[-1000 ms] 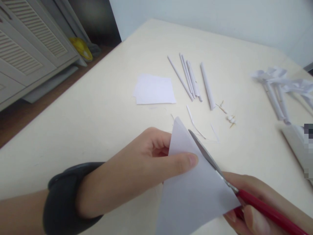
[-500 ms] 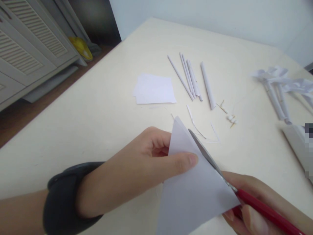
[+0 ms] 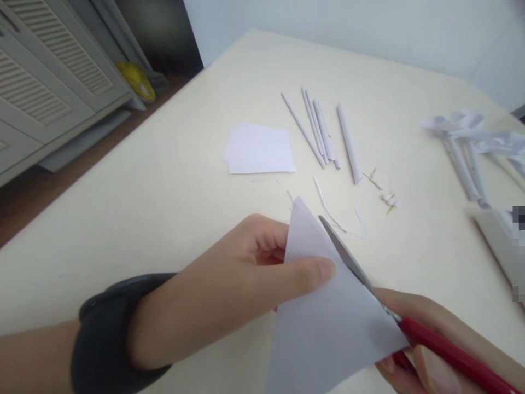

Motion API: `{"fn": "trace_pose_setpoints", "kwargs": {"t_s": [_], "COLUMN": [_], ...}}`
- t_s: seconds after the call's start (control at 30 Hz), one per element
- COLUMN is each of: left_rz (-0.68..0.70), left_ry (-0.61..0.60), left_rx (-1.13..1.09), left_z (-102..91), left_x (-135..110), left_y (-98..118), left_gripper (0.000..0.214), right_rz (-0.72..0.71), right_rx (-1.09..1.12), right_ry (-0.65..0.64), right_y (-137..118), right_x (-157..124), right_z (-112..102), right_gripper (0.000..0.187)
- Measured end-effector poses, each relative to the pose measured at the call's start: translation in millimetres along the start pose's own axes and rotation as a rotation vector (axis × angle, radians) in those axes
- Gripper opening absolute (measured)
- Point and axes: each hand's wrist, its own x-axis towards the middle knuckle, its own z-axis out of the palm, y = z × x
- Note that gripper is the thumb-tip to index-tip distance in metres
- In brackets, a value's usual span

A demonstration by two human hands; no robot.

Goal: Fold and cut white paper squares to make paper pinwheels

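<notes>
The left hand (image 3: 241,279) pinches a white triangular sheet of paper (image 3: 328,328) while, at that sheet's lower right corner, the right hand (image 3: 447,323) grips red-handled steel scissors (image 3: 414,329), whose long blade lies along the sheet's slanting right edge, its tip nearer the left hand.

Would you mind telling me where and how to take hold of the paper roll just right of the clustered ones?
I'd pinch the paper roll lightly at mid-length, coming from above, across its long sides. It lies flat on the table, straight and slim, apart from the clustered rolls; its near end sits beside a thin scrap, so the middle seems easier.
</notes>
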Motion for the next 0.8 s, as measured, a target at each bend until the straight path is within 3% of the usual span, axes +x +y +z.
{"fn": "trace_pose_setpoints", "kwargs": {"t_s": [0.13,0.27,0.4,0.7,0.73,0.8], "left_rz": [0.017,-0.015,-0.01,-0.021,0.022,-0.025], "left_ry": [-0.009,0.013,0.011,0.022,0.014,0.031], "left_rx": [-0.004,0.031,0.078,0.115,0.11,0.131], "left_z": [-0.2,0.9,1.0,-1.0,-1.2,-1.1], "left_x": [1.0,-0.4,-2.6,1.6,1.9,2.0], "left_y": [-1.0,-0.4,-0.4,0.1,0.2,0.2], "left_gripper": [0.022,0.024,0.027,0.027,0.028,0.03], "right_rz": [0.005,-0.065,-0.106,-0.117,-0.097,-0.06], "right_rx": [0.014,0.091,0.095,0.139,0.131,0.128], "right_ry": [0.019,-0.142,-0.101,-0.176,-0.168,-0.139], "right_y": [1.8,-1.1,-9.2,-24.0,-25.5,-29.5], "right_x": [2.2,8.6,8.3,-0.1,0.2,1.2], "right_z": [0.8,5.0,7.0,5.8,6.6,8.1], "right_gripper": [0.034,0.044,0.047,0.047,0.047,0.049]}}
